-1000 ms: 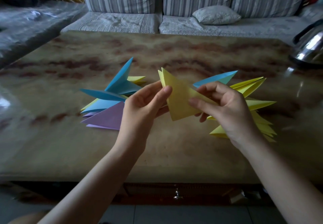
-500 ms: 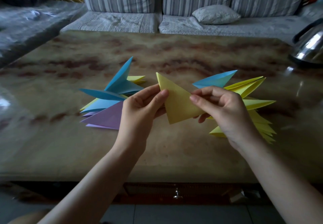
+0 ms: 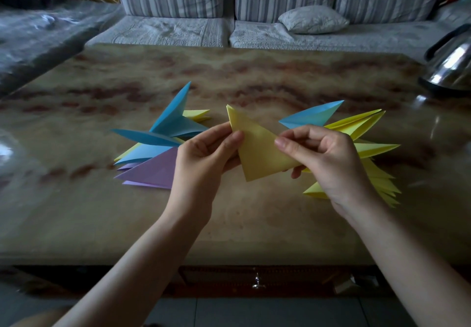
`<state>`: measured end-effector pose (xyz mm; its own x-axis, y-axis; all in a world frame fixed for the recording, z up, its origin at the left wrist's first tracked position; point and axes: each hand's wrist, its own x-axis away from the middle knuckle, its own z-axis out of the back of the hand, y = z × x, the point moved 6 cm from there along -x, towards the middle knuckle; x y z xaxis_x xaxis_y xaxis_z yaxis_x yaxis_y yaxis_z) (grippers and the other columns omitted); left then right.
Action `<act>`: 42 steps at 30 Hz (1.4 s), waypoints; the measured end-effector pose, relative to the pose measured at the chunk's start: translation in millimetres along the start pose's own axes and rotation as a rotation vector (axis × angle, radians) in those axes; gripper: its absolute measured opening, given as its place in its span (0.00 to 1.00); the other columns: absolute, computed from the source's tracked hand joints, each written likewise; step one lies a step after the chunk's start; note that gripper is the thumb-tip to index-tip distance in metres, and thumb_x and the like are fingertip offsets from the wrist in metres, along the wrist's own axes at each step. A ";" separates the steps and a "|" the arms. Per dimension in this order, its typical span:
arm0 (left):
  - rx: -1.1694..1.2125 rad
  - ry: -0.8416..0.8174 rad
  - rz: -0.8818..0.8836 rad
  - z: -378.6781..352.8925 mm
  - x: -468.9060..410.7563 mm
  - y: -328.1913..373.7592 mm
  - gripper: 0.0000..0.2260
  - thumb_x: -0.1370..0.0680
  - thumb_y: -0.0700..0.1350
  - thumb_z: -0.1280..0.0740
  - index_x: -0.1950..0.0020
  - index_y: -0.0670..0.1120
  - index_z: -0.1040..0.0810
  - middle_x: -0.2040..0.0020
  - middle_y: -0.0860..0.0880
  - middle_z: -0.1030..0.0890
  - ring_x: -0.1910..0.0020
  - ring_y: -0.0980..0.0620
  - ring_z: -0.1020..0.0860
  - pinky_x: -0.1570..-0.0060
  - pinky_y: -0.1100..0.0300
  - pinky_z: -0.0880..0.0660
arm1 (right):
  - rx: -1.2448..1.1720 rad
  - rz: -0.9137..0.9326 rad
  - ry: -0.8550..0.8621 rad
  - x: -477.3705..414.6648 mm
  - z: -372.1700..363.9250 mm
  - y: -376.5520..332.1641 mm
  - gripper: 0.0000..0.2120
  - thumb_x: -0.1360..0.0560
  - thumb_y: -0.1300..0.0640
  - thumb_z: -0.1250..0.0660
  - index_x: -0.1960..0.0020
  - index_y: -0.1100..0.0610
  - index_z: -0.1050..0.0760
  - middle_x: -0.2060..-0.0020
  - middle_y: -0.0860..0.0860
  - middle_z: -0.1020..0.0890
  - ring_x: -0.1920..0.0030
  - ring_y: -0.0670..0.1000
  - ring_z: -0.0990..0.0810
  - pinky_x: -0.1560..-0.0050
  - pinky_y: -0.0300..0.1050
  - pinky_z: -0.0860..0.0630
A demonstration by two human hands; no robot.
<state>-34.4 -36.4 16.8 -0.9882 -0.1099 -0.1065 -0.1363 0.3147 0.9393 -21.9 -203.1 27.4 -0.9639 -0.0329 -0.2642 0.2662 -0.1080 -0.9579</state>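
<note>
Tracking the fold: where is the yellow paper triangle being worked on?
Head view, centre: the yellow paper triangle is pinched between the left hand and right hand above the marbled table, between the blue-and-purple paper pile and the yellow paper pile.

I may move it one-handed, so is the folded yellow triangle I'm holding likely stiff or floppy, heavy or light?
Probably light: the folded yellow triangle is thin paper, pinched by the left hand and right hand. It likely holds shape, since its free corners stick out straight unsupported. A hard squeeze would probably crease it.
</note>
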 end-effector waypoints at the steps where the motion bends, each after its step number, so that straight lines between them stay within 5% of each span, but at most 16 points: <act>1: 0.002 0.004 0.003 0.3 0.1 -0.2 0.09 0.25 0.37 0.34 0.46 0.43 0.20 0.56 0.48 0.15 0.56 0.54 0.17 0.58 0.65 0.21 | 0.000 0.001 -0.001 0.2 -0.2 -0.1 0.03 0.30 0.61 0.28 0.59 0.54 0.19 0.69 0.47 0.18 0.68 0.43 0.21 0.74 0.39 0.26; 22: 0.014 -0.003 0.065 0.3 1.3 -1.6 0.07 0.25 0.39 0.34 0.50 0.46 0.18 0.55 0.46 0.15 0.54 0.51 0.17 0.54 0.61 0.20 | -0.009 -0.003 0.014 2.7 -3.5 2.3 0.02 0.28 0.63 0.29 0.58 0.57 0.19 0.68 0.51 0.19 0.67 0.44 0.23 0.74 0.38 0.27; 30: -0.109 -0.111 0.173 -9.7 10.2 -14.4 0.17 0.34 0.46 0.28 0.47 0.44 0.19 0.54 0.46 0.15 0.53 0.51 0.16 0.49 0.56 0.20 | -0.119 -0.067 0.248 3.3 9.4 7.4 0.02 0.27 0.60 0.30 0.57 0.54 0.20 0.68 0.45 0.18 0.64 0.44 0.21 0.71 0.38 0.24; 38: 0.091 0.067 0.186 -0.4 9.7 -19.5 0.07 0.26 0.42 0.32 0.51 0.42 0.18 0.56 0.45 0.15 0.55 0.51 0.16 0.53 0.59 0.19 | -0.189 -0.141 0.296 9.0 -0.1 16.9 0.01 0.28 0.61 0.30 0.56 0.57 0.19 0.66 0.47 0.17 0.62 0.46 0.21 0.57 0.43 0.22; 42: 0.101 0.201 0.121 10.3 6.0 -15.6 0.05 0.25 0.41 0.32 0.53 0.44 0.17 0.58 0.46 0.15 0.57 0.53 0.16 0.56 0.62 0.20 | -0.169 -0.157 0.231 13.1 -11.7 19.2 0.01 0.28 0.61 0.30 0.57 0.57 0.19 0.64 0.53 0.17 0.61 0.49 0.19 0.59 0.40 0.21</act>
<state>-38.9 -32.2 -1.9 -0.9653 -0.2479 0.0817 -0.0337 0.4288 0.9028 -29.5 -194.0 4.2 -0.9736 0.1993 -0.1114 0.1282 0.0735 -0.9890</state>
